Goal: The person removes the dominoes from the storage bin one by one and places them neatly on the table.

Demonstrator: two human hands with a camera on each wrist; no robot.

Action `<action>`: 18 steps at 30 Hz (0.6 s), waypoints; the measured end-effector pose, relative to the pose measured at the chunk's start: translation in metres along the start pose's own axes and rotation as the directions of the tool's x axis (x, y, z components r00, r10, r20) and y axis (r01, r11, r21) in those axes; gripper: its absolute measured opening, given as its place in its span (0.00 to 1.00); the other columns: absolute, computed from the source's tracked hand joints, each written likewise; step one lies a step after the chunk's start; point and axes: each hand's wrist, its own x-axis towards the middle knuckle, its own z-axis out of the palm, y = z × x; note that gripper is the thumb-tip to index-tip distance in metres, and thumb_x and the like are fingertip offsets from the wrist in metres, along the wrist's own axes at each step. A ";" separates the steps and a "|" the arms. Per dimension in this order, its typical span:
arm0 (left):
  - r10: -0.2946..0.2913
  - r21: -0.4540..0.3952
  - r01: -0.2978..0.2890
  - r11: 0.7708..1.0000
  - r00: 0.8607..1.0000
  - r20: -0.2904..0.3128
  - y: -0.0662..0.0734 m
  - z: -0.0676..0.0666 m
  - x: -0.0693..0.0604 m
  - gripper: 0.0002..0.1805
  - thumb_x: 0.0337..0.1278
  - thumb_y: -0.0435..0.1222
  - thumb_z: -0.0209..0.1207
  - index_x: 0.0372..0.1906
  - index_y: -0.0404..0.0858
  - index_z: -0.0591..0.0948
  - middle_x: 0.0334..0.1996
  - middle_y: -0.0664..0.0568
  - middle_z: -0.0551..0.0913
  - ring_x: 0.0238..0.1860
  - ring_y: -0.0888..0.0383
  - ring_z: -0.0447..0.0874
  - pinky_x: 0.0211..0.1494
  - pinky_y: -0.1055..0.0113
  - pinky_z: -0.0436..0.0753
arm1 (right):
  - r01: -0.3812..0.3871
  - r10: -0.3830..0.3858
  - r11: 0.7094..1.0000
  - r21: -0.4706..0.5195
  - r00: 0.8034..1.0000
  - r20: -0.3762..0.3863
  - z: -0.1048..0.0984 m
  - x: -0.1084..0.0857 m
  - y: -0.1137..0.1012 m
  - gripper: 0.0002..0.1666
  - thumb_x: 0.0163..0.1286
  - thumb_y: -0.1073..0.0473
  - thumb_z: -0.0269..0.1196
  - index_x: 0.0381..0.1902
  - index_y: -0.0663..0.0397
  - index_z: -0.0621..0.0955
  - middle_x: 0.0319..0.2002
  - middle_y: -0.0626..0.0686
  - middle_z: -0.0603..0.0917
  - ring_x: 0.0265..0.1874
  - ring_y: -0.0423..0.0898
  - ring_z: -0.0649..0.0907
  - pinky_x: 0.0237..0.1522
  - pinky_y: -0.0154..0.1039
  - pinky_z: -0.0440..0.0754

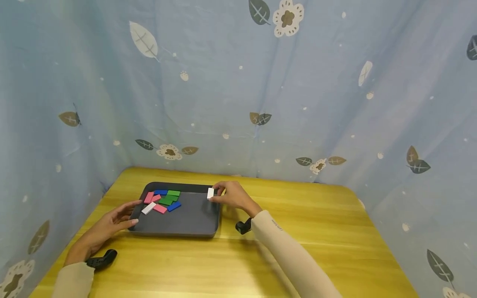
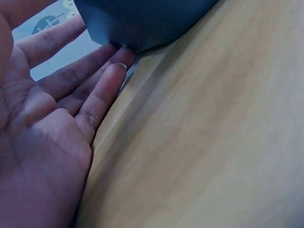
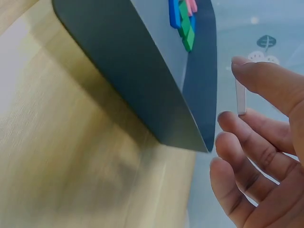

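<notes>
A dark grey tray (image 1: 179, 225) lies on the table with several small flat blocks at its left. Among them are a white block (image 1: 148, 208), a pink block (image 1: 160, 208), a blue block (image 1: 174, 206) and a green block (image 1: 173, 193). My left hand (image 1: 108, 225) touches the tray's left side, its fingers (image 2: 102, 95) fairly straight against the outer wall in the left wrist view. Above the tray's right end, my right hand (image 1: 234, 194) pinches another white block (image 1: 210, 193) upright between thumb and fingertips. The right wrist view shows this white block (image 3: 241, 97) edge-on.
A yellow wood-grain table (image 1: 298, 236) extends to the right of the tray and in front of it. Behind the table and at its sides hangs a blue curtain (image 1: 223, 91) with leaf and flower prints. Each wrist wears a black device (image 1: 244, 226).
</notes>
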 end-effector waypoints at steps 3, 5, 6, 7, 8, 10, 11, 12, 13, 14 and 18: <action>-0.011 0.000 0.011 1.000 1.000 0.004 0.001 -0.001 0.001 0.37 0.75 0.44 0.60 0.82 0.48 0.59 0.78 0.37 0.55 0.69 0.34 0.62 0.58 0.54 0.77 | 0.016 -0.016 1.000 -0.019 1.000 -0.010 -0.006 -0.005 0.005 0.26 0.66 0.46 0.73 0.58 0.51 0.85 0.33 0.42 0.85 0.28 0.38 0.80 0.34 0.35 0.77; -0.013 -0.010 0.013 1.000 1.000 0.012 0.002 -0.002 0.000 0.37 0.75 0.44 0.59 0.82 0.47 0.59 0.78 0.36 0.54 0.70 0.32 0.60 0.61 0.48 0.75 | 0.019 -0.019 0.999 -0.033 1.000 -0.014 -0.009 -0.008 0.007 0.27 0.66 0.45 0.74 0.58 0.51 0.85 0.32 0.42 0.85 0.28 0.38 0.81 0.35 0.35 0.78; -0.011 -0.011 0.012 1.000 1.000 0.016 0.002 -0.002 0.000 0.37 0.75 0.44 0.59 0.82 0.46 0.58 0.78 0.36 0.53 0.71 0.31 0.59 0.62 0.46 0.75 | 0.017 -0.018 0.999 -0.043 1.000 -0.016 -0.010 -0.009 0.008 0.27 0.66 0.45 0.74 0.59 0.51 0.85 0.32 0.42 0.85 0.28 0.37 0.81 0.36 0.35 0.78; -0.012 -0.014 0.012 1.000 1.000 0.017 0.002 -0.002 0.000 0.37 0.76 0.44 0.59 0.82 0.46 0.58 0.78 0.36 0.53 0.71 0.31 0.59 0.62 0.45 0.74 | 0.017 -0.018 0.999 -0.047 1.000 -0.018 -0.011 -0.010 0.010 0.28 0.66 0.45 0.74 0.59 0.51 0.85 0.31 0.41 0.85 0.27 0.37 0.81 0.36 0.36 0.79; -0.012 -0.016 0.012 1.000 1.000 0.018 0.002 -0.003 0.000 0.37 0.76 0.44 0.59 0.82 0.46 0.58 0.78 0.35 0.53 0.71 0.31 0.58 0.63 0.45 0.73 | 0.016 -0.017 0.998 -0.055 1.000 -0.022 -0.012 -0.012 0.012 0.28 0.65 0.45 0.74 0.59 0.51 0.85 0.31 0.41 0.85 0.27 0.37 0.81 0.35 0.36 0.79; -0.011 -0.022 0.011 1.000 1.000 0.017 0.003 -0.002 0.000 0.37 0.76 0.43 0.59 0.82 0.45 0.58 0.78 0.36 0.54 0.71 0.32 0.59 0.62 0.45 0.74 | 0.011 -0.013 0.998 -0.060 1.000 -0.028 -0.014 -0.014 0.015 0.28 0.66 0.45 0.74 0.60 0.51 0.85 0.32 0.41 0.85 0.26 0.37 0.80 0.34 0.36 0.79; -0.012 -0.020 0.013 1.000 1.000 0.013 0.003 -0.002 0.000 0.37 0.75 0.43 0.59 0.82 0.46 0.59 0.78 0.36 0.54 0.71 0.33 0.59 0.62 0.46 0.74 | 0.008 -0.010 0.998 -0.060 0.999 -0.032 -0.015 -0.016 0.016 0.28 0.66 0.45 0.74 0.60 0.50 0.84 0.32 0.41 0.85 0.26 0.38 0.80 0.34 0.36 0.79; -0.011 -0.018 0.012 1.000 1.000 0.012 0.003 -0.001 0.000 0.37 0.75 0.43 0.59 0.82 0.45 0.59 0.77 0.36 0.55 0.71 0.33 0.59 0.61 0.47 0.75 | 0.006 -0.008 0.998 -0.061 0.999 -0.036 -0.016 -0.018 0.018 0.28 0.66 0.45 0.74 0.60 0.50 0.84 0.32 0.41 0.85 0.25 0.38 0.80 0.33 0.36 0.79; -0.012 -0.017 0.013 1.000 1.000 0.009 0.003 -0.001 0.000 0.37 0.75 0.44 0.60 0.82 0.46 0.59 0.77 0.37 0.55 0.70 0.34 0.60 0.61 0.48 0.75 | 0.006 -0.009 0.998 -0.059 0.999 -0.041 -0.017 -0.019 0.019 0.28 0.66 0.45 0.74 0.60 0.50 0.84 0.33 0.42 0.85 0.25 0.38 0.80 0.33 0.36 0.79; -0.005 -0.013 0.006 1.000 1.000 0.011 0.003 -0.001 0.000 0.38 0.75 0.44 0.60 0.82 0.45 0.58 0.77 0.36 0.55 0.70 0.33 0.60 0.61 0.48 0.76 | 0.005 -0.008 0.998 -0.059 0.999 -0.048 -0.018 -0.021 0.020 0.28 0.66 0.45 0.74 0.60 0.50 0.84 0.33 0.42 0.85 0.25 0.38 0.80 0.33 0.36 0.79; 0.005 -0.005 -0.005 1.000 1.000 0.012 0.003 -0.001 0.001 0.38 0.75 0.44 0.60 0.82 0.46 0.58 0.78 0.36 0.54 0.70 0.34 0.60 0.60 0.59 0.77 | -0.006 0.003 0.999 -0.050 0.998 -0.067 -0.023 -0.028 0.029 0.27 0.66 0.47 0.74 0.59 0.51 0.84 0.34 0.43 0.85 0.25 0.39 0.81 0.33 0.37 0.80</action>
